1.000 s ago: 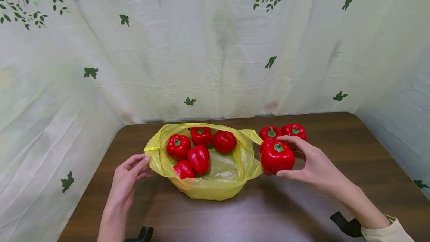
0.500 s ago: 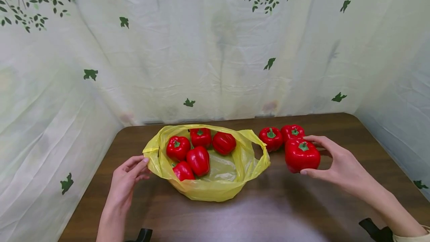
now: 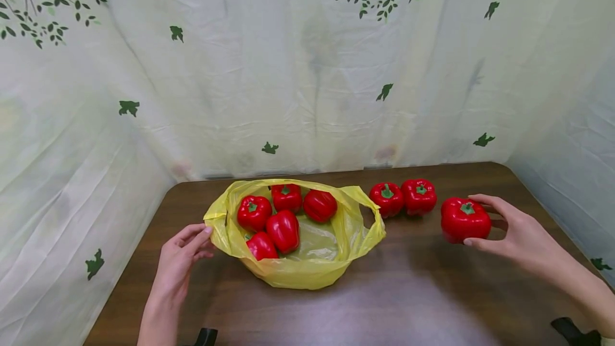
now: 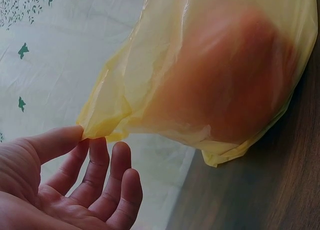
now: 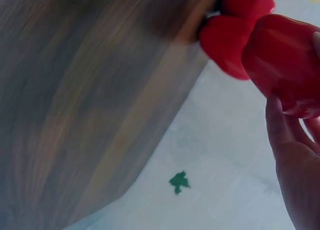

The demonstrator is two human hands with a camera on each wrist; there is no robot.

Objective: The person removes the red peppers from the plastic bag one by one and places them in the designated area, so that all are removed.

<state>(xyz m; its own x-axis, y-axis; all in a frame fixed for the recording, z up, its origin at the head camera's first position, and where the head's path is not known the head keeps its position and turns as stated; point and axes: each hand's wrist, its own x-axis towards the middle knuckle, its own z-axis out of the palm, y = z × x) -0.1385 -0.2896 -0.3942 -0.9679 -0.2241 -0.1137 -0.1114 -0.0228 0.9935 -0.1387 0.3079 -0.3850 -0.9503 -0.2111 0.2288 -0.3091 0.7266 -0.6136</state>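
A yellow plastic bag (image 3: 307, 274) stands with its mouth wide on the table, several red bell peppers (image 3: 283, 230) inside it. My left hand (image 3: 179, 260) pinches the bag's left edge between thumb and fingertip; the left wrist view shows the same hand (image 4: 100, 185) at the gathered plastic corner (image 4: 102, 120). Out to the right, my right hand (image 3: 523, 234) grips a red bell pepper (image 3: 465, 221) with a green stem, held above the table. Two more bell peppers (image 3: 386, 199) (image 3: 419, 196) sit side by side behind, just right of the bag.
The dark wooden table (image 3: 365, 314) ends at a back edge against a white cloth (image 3: 307, 79) printed with green leaves. Cloth also hangs at the left and right sides. The bag's loop handle (image 3: 370, 218) sticks out toward the two peppers.
My right hand has carried its pepper rightward, away from the bag. The bag's right handle, earlier pulled against that pepper, now hangs apart from it. My left hand has stayed at the bag's edge.
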